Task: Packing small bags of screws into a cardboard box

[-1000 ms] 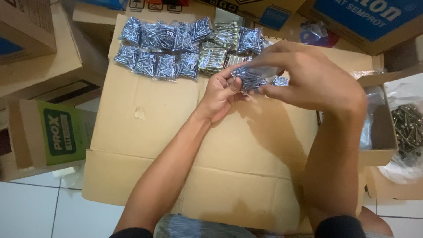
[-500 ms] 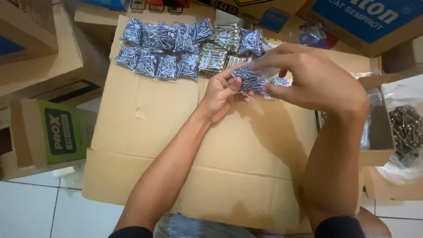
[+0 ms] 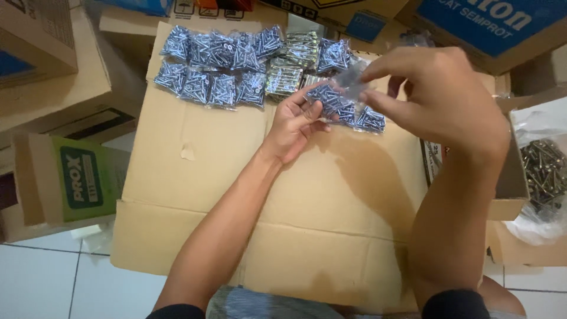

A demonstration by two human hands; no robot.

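Both hands grip one clear bag (image 3: 338,100) of screws: left hand (image 3: 297,121) cradles it underneath, right hand (image 3: 437,94) pinches the top, probably to close it. It's held just right of the packed bags (image 3: 224,59) lined along the cardboard's (image 3: 236,177) far edge.

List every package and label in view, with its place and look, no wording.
Small clear plastic bag of silvery screws: held between left hand and right hand.
Filled screw bags in rows: far end of the flat cardboard sheet.
Green-labelled carton: left.
Blue-labelled carton: top right.
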